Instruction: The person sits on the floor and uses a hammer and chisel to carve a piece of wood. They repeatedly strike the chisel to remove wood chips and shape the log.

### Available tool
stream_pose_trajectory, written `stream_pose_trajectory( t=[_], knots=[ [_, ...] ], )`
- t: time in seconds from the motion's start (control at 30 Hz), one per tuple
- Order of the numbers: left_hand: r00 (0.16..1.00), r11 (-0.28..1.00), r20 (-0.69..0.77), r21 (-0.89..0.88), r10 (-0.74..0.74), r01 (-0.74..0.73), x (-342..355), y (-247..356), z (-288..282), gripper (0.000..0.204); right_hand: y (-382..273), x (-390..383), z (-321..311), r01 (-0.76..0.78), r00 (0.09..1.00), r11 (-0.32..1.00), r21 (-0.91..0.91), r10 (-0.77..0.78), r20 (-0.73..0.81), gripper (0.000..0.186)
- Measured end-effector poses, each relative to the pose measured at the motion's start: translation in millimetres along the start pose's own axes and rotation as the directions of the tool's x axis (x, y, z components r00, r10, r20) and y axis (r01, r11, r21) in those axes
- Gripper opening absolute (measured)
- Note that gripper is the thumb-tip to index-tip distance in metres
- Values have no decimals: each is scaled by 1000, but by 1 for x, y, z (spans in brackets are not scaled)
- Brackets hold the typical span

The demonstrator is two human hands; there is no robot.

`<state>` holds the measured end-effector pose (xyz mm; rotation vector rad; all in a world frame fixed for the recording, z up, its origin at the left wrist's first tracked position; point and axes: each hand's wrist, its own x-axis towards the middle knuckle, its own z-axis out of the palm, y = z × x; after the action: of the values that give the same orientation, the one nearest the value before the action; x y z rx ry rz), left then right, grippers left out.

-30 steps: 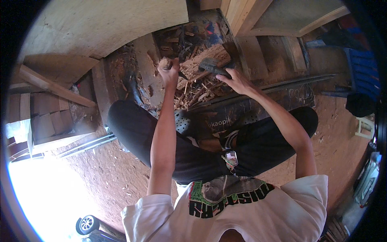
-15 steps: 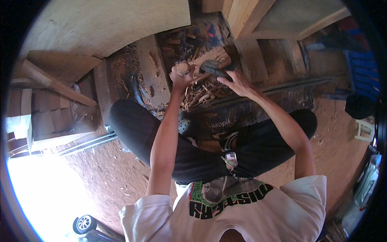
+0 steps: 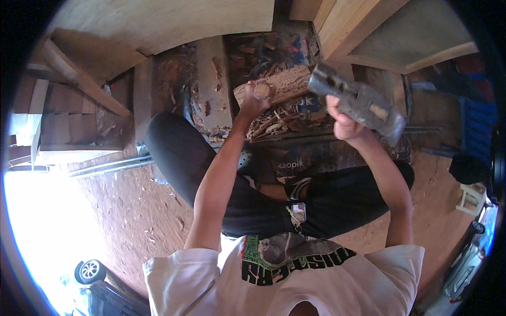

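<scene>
My left hand point(image 3: 255, 104) is closed round a chisel point(image 3: 262, 91), upright over the wood, with its round, pale wooden handle end facing up. Its blade is hidden below the fist. Under it lies a rough-cut block of wood point(image 3: 291, 84), lying at a slant. To the right, my right hand point(image 3: 345, 125) grips a hammer point(image 3: 377, 109), raised above the block and apart from the chisel. The hammer's heavy grey metal head is blurred by motion.
Wood chips point(image 3: 274, 125) are heaped in front of the block. A plank point(image 3: 213, 84) lies left of it. A large pale board point(image 3: 174, 23) leans in at the far left, and timber posts point(image 3: 353, 23) stand far right. A blue plastic chair point(image 3: 477, 124) is at the right.
My right hand has lifted the hammer up and to the right, away from the chisel. The left hand still holds the chisel over the block. The whole view has shifted slightly.
</scene>
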<state>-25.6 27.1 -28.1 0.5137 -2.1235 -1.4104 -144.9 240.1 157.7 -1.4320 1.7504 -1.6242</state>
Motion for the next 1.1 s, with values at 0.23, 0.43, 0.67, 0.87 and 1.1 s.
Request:
stream_pose_trajectory(
  t=[0.23, 0.43, 0.67, 0.87, 1.1],
  knots=[
    [977, 922, 121, 327, 175, -206, -4, -32, 5, 47, 9, 21, 25, -441, 889, 851, -286, 458, -7, 48],
    [965, 938, 225, 341, -135, 52, -10, -19, 3, 46, -14, 10, -16, -70, 982, 989, -130, 45, -183, 23],
    [975, 930, 220, 355, 21, -100, -7, 1, -1, 28, 49, -13, 15, -438, 842, 789, -431, 528, 112, 49],
    [959, 966, -128, -89, -254, 244, 15, -26, -12, 28, 75, -27, -1, -451, 879, 824, -343, 478, -7, 60],
    [937, 915, -235, -372, -259, 159, 34, -35, -29, 34, 96, -32, 6, -453, 745, 677, -580, 645, 172, 57]
  ],
)
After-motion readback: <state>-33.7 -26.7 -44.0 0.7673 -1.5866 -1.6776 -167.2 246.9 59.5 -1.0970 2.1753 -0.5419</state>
